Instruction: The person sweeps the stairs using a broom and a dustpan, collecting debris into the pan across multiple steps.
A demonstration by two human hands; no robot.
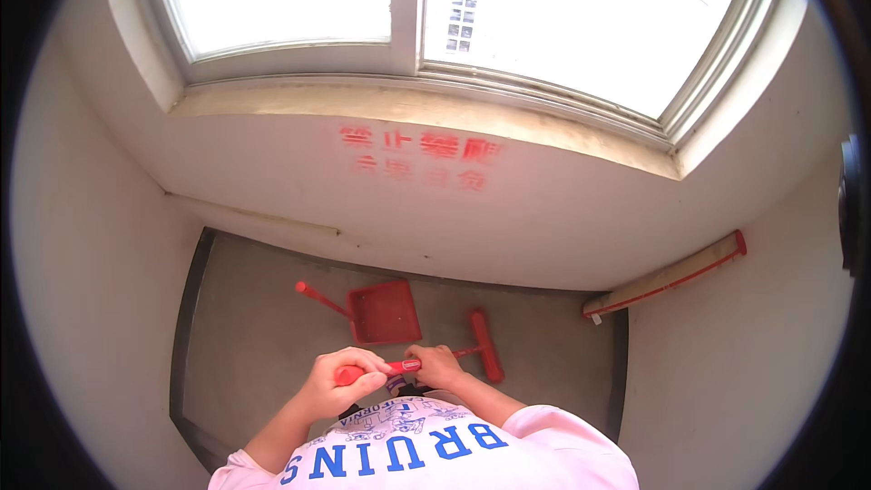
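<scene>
My left hand [346, 378] is wrapped around the upper end of a red handle, whose rounded tip sticks out past the fist. Farther down the same handle, my right hand [434, 366] has hold of it. The handle leads right to a red broom head [486, 346], which is set crosswise on it low over the grey floor. I cannot tell whether the broom head touches the floor. A red dustpan [385, 312] lies beyond my hands, its own red handle [322, 298] pointing left and up.
Dark skirting [190, 327] borders the grey floor [258, 327]. A long, narrow pale box [674, 275] with red edges stands in the far right corner. Red writing marks the far wall [558, 218] below a window sill [422, 102]. A dark object [849, 204] shows at the right rim.
</scene>
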